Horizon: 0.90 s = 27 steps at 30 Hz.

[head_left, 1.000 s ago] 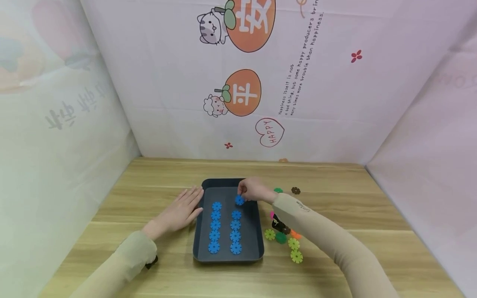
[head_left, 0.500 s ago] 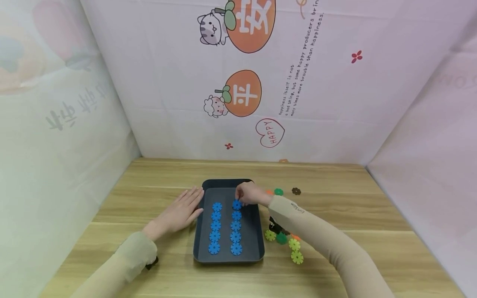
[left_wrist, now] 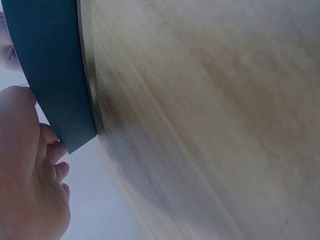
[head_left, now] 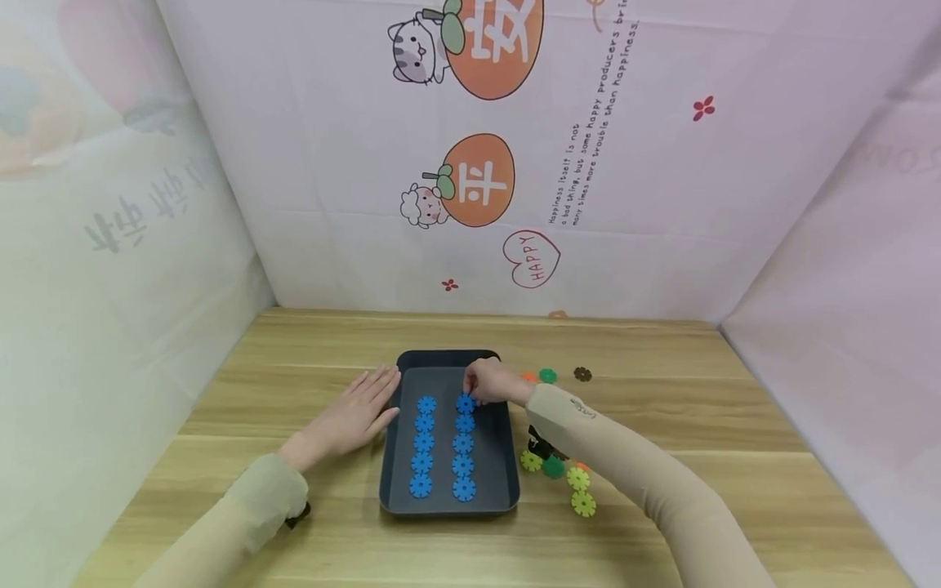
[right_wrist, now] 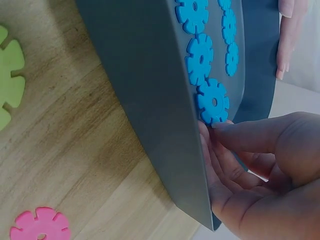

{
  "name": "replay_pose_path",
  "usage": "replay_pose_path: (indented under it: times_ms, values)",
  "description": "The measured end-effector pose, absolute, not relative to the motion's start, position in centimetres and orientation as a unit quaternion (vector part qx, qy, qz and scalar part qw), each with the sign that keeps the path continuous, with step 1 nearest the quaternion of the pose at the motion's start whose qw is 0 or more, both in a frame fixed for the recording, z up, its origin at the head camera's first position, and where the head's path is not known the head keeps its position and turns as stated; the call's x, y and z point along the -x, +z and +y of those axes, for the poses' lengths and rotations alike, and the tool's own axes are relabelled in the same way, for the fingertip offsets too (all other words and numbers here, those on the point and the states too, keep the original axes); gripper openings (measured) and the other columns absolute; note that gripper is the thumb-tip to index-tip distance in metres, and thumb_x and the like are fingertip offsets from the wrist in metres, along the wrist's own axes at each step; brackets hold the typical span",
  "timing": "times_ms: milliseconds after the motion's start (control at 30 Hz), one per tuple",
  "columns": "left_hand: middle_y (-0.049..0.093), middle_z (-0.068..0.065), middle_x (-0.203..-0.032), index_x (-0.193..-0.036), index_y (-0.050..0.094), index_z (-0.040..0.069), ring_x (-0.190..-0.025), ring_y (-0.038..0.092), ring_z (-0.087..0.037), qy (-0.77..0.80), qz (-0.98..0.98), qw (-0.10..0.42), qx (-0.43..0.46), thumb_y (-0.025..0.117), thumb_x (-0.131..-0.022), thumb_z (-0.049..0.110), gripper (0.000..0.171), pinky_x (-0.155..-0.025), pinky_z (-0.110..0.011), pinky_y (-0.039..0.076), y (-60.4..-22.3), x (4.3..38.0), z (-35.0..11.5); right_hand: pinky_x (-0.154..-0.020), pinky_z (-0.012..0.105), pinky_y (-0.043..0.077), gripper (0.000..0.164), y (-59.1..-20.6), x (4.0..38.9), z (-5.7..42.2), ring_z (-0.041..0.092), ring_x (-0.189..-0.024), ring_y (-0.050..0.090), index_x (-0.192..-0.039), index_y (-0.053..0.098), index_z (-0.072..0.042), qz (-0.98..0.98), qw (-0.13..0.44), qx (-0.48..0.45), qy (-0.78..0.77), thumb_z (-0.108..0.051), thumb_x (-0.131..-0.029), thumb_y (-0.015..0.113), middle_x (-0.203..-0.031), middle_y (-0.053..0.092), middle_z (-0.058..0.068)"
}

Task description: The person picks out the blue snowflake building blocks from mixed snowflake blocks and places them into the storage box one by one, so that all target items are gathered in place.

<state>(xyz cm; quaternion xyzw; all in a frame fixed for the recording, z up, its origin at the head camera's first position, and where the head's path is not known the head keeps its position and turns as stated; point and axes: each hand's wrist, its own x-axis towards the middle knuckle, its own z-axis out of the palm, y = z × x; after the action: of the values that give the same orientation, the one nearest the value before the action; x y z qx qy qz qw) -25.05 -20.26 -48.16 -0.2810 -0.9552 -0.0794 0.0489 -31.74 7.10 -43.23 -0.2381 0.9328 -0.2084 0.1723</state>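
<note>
Inside a dark grey tray (head_left: 444,441) lie two lengthwise rows of blue notched plastic discs, like snowflake building discs. My right hand (head_left: 495,381) reaches over the tray's right rim and pinches the far disc of the right row, a blue snowflake disc (right_wrist: 206,101), by its edge. That disc lies right at the end of its row, close to the neighbouring disc (right_wrist: 200,59). The left row (head_left: 423,442) runs parallel to it. With fingers straight, my left hand (head_left: 356,412) rests on the tray's left rim; its fingertips overlap the dark wall (left_wrist: 50,60) in the left wrist view.
Right of the tray, loose discs lie on the wooden table (head_left: 662,425): yellow-green (head_left: 583,503), green (head_left: 553,466), brown (head_left: 582,374), orange (head_left: 529,377) and pink (right_wrist: 41,227). My right forearm passes over some of them. Printed white cloth (head_left: 625,269) hangs behind and at both sides.
My right hand has brought the blue snowflake disc slightly toward me and left, down to the end of the right row. The left hand stays on the rim.
</note>
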Motion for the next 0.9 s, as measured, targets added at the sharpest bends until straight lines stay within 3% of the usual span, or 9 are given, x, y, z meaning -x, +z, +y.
replay_pose_path:
  times_ms: [533,900]
  values:
    - [0.027,-0.017,-0.163,-0.155,0.030,0.000,-0.153,0.024,-0.036,-0.077,-0.955,0.045,0.283,0.045,-0.105,0.037,0.063,-0.123,-0.056,0.024,-48.3,25.0,-20.1,-0.063,0.024,0.057,0.008,-43.3,31.5,7.5,0.012,-0.066,0.064,-0.094,0.071,0.001,0.927,0.166,0.243,-0.234,0.003,-0.091,0.063,-0.083,0.072,0.010]
    - [0.028,-0.018,-0.162,-0.155,0.029,0.000,-0.152,0.024,-0.038,-0.083,-0.956,0.041,0.280,0.046,-0.105,0.036,0.063,-0.123,-0.056,0.023,-48.1,25.1,-20.3,-0.066,0.027,0.057,0.007,-41.3,31.7,11.1,0.019,-0.074,0.067,-0.097,0.064,0.005,0.900,0.135,0.268,-0.316,-0.001,-0.094,0.062,-0.088,0.069,0.015]
